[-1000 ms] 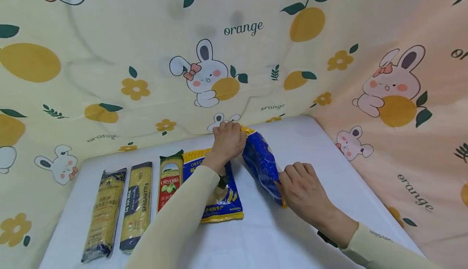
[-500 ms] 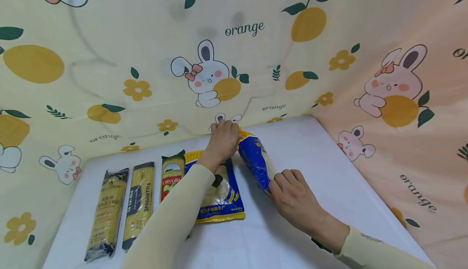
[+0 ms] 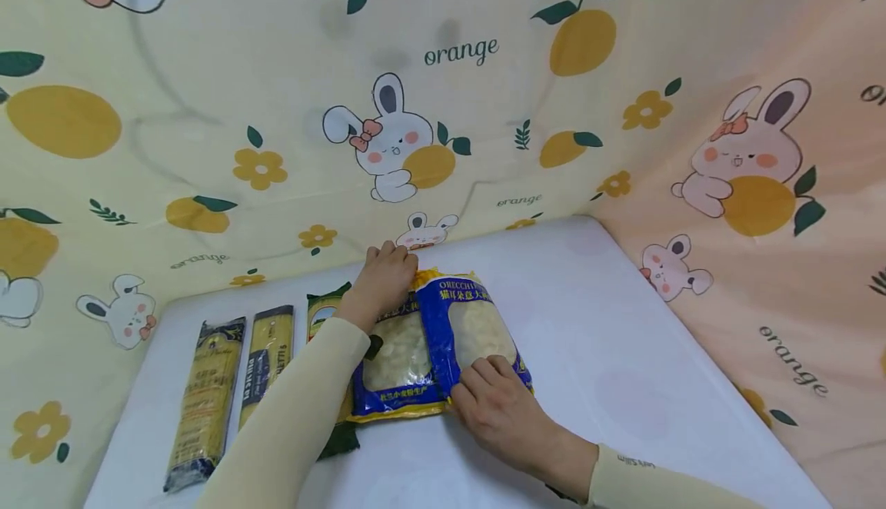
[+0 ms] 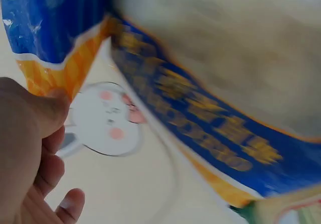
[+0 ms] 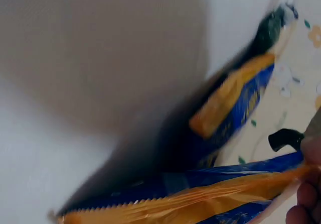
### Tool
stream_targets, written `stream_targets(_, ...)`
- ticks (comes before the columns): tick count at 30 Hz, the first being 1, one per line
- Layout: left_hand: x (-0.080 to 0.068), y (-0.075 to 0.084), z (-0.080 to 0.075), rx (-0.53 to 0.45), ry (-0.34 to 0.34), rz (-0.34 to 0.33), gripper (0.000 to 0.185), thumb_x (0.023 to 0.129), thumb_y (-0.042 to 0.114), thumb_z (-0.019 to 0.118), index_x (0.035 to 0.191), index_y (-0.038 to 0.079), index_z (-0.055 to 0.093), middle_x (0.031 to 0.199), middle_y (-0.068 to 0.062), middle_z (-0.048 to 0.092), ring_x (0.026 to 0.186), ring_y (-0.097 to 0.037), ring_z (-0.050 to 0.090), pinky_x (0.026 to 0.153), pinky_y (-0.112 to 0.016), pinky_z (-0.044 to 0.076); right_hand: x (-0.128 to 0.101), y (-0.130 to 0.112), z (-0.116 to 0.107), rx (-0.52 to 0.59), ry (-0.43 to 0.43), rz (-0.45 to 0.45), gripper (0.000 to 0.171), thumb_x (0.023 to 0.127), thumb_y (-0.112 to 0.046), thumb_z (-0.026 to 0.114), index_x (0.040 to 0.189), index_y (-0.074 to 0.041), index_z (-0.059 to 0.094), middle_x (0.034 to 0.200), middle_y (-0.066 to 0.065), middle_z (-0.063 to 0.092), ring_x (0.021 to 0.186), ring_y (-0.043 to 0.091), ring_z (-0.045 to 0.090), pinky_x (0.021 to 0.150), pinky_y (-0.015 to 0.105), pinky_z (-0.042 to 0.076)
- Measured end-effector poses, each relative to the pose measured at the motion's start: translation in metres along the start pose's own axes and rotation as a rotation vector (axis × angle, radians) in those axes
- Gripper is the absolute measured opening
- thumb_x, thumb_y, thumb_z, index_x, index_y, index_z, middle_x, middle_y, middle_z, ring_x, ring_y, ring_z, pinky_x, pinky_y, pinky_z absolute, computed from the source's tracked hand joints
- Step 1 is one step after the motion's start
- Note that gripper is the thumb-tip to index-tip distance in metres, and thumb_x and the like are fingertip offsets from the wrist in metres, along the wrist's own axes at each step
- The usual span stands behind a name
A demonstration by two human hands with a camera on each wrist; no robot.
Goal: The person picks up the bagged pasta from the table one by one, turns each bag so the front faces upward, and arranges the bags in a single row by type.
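Observation:
Both hands hold a blue-and-yellow bag of orecchiette pasta [image 3: 474, 321] with a see-through window. My left hand [image 3: 381, 282] pinches its yellow top edge near the left corner; thumb and fingers on that edge also show in the left wrist view. At the bottom edge, my right hand [image 3: 501, 409] grips the bag with curled fingers. A matching pasta bag [image 3: 398, 351] lies flat just left of it, overlapped by the held one in the head view. In the right wrist view, the held bag's yellow bottom seam [image 5: 175, 204] runs out from the fingers.
Left of the bags lies a green-and-red pasta pack [image 3: 321, 314], partly hidden by the left arm. Two long spaghetti packs, one gold [image 3: 202, 405] and one with a navy band [image 3: 266, 344], lie further left. Patterned cloth [image 3: 277, 109] rises behind the white table [image 3: 623, 394].
Both hands have moved left with the held bag. It has turned from steeply tilted, edge-on, to showing its front, and now sits against the matching bag.

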State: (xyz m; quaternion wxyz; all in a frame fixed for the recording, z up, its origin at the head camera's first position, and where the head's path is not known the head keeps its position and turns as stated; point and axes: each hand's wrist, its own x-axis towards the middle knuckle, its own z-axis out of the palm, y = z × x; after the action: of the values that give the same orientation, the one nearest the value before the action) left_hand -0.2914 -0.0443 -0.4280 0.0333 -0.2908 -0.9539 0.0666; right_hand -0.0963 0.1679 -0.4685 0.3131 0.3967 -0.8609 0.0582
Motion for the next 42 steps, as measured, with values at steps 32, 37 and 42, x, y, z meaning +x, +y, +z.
stream_targets(32, 0.007, 0.038, 0.024, -0.121, -0.057, -0.146, 0.029, 0.111, 0.023, 0.05, 0.131, 0.009, 0.066, 0.114, -0.008, 0.065, 0.109, -0.031, 0.049, 0.097, -0.054, 0.039, -0.071, 0.064, 0.001, -0.201, -0.354, 0.178, 0.048, 0.086, -0.052, 0.08, 0.085, -0.008, 0.063, 0.086, 0.004, 0.055, 0.087, 0.026, 0.049, 0.084, 0.048, 0.046)
stream_targets(37, 0.006, 0.037, 0.028, -0.12, -0.045, -0.144, 0.03, 0.111, 0.022, 0.05, 0.134, 0.009, 0.063, 0.12, -0.009, 0.064, 0.113, -0.032, 0.049, 0.1, -0.055, 0.039, -0.065, 0.069, 0.007, -0.21, -0.36, 0.084, 0.03, 0.094, -0.032, 0.074, 0.087, -0.007, 0.061, 0.084, 0.004, 0.054, 0.087, 0.026, 0.05, 0.087, 0.048, 0.046)
stream_targets(42, 0.006, 0.037, 0.027, -0.122, -0.035, -0.138, 0.028, 0.109, 0.02, 0.052, 0.133, 0.008, 0.061, 0.122, -0.01, 0.063, 0.115, -0.032, 0.049, 0.101, -0.054, 0.04, -0.06, 0.081, 0.016, -0.211, -0.364, -0.049, 0.017, 0.098, -0.024, 0.065, 0.091, -0.009, 0.059, 0.088, 0.001, 0.054, 0.089, 0.025, 0.048, 0.09, 0.046, 0.045)
